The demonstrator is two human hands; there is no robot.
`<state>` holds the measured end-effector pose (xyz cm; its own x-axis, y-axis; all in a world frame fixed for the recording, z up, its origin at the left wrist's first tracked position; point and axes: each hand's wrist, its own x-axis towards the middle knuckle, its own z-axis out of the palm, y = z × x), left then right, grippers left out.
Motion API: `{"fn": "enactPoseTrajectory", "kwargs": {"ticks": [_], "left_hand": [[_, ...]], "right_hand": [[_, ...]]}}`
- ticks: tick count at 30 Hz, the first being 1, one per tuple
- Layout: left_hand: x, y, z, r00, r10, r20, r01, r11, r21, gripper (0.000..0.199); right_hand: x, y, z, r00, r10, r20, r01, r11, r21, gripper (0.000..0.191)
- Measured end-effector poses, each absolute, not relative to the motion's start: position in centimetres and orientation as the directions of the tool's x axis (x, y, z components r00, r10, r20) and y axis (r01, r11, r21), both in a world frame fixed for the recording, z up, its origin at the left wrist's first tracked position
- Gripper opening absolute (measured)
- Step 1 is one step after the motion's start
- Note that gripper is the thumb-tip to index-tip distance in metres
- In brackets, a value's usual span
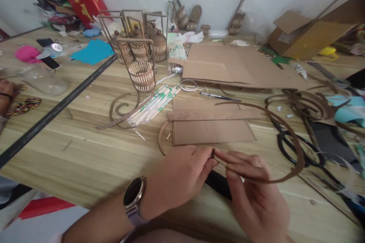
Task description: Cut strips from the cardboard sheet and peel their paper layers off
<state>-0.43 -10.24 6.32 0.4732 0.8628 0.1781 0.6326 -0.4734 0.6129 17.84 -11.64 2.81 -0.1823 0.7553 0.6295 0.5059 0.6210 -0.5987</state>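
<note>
My left hand [176, 174], with a watch on its wrist, has its thumb and forefinger pinched on the end of a thin brown cardboard strip [299, 148]. The fingers of my right hand [259, 201] grip the same strip just beside that end. From there it sweeps out to the right and curls back over the flat cardboard pieces [213, 133]. What exactly lies between the fingertips is too small to make out. Beyond my left hand, a short notched strip [161, 136] rests on the table.
A slatted basket with a tall handle [142, 78] stands ahead, more lidded ones behind it. Near it lie wrapped sticks [155, 104], curled corrugated strips [122, 115] and a pen [219, 96]. Black-handled scissors [281, 144] lie right among loose strips. Another person's hand [5, 89] is far left.
</note>
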Motion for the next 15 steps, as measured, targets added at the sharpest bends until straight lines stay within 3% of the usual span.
{"fn": "enactPoseTrajectory", "kwargs": {"ticks": [7,15], "left_hand": [[-0.49,-10.10,5.84,0.487,0.848,0.208,0.653,-0.512,0.558,0.027],[-0.75,-9.75,5.86,0.487,0.841,0.235,0.633,-0.525,0.569,0.029]], "right_hand": [[17.59,-11.48,2.78,-0.135,0.763,0.632,0.546,0.590,-0.595,0.013],[17.83,-11.22,3.15,-0.075,0.863,0.500,0.420,0.483,-0.769,0.010]]}}
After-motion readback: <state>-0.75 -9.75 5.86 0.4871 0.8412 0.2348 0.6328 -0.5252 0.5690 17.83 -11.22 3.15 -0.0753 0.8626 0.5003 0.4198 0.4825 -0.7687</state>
